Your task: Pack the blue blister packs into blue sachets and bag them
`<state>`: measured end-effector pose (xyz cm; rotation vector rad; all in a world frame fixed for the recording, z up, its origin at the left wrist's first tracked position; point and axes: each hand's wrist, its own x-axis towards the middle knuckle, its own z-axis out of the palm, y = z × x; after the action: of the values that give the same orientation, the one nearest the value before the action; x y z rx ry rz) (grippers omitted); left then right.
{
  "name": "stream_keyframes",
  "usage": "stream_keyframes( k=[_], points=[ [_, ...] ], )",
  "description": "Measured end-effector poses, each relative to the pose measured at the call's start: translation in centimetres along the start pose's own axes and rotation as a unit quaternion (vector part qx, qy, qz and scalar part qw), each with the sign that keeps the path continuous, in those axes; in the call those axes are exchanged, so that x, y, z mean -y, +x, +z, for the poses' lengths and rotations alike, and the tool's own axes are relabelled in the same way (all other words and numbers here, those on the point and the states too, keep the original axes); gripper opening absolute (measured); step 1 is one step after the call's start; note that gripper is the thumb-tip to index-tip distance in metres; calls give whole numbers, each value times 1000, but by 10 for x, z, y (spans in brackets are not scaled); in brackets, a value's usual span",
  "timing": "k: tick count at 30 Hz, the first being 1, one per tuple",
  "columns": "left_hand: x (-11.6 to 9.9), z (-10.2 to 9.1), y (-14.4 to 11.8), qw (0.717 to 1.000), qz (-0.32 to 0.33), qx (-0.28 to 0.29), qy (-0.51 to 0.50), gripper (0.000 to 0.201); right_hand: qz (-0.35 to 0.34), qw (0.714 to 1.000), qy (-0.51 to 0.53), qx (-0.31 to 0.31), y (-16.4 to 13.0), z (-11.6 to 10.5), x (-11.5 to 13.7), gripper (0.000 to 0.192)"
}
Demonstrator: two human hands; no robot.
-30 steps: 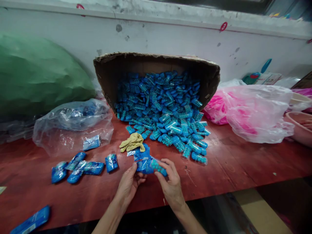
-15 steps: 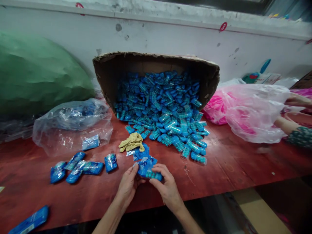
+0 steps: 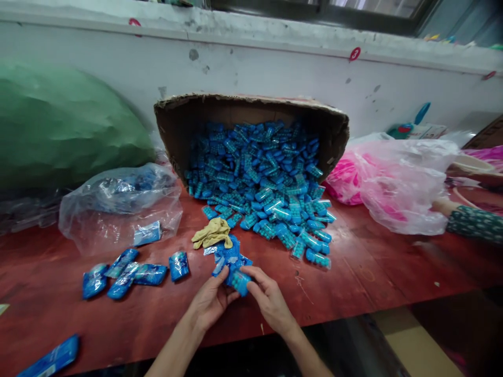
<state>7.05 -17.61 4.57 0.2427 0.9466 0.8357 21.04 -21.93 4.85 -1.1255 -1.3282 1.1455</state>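
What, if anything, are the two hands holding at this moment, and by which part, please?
Both hands share one small blue packet: the left hand grips its left end and the right hand its right end, just above the table edge.

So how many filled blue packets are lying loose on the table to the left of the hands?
5: four clustered packets including one nearest the left hand, and one at the table's edge. Others may be hidden.

We see blue packets spilling from a brown cardboard box onto our red-brown table. Beside them lie a yellow cloth, a pink bag and a green bundle.
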Motion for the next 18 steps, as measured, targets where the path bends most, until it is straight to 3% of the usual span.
stream_keyframes(
  k=[3, 8, 13, 18],
  points=[
    [-5, 5, 0, 999, -10, 31, 0, 13, 37, 994, 100, -18, 10, -6, 0, 30],
    [-5, 17, -3, 996, -5, 88, -16, 12, 16, 995, 87, -36, 17, -10, 1, 31],
    [2, 21, -7, 993, 5, 117, -35, 7, 43, 987, 142, -64, 17, -12, 8, 34],
    [6, 23, -14, 989, 12, 142, -37, 8, 14, 986, 150, -76, 18, -15, 4, 42]
  ],
)
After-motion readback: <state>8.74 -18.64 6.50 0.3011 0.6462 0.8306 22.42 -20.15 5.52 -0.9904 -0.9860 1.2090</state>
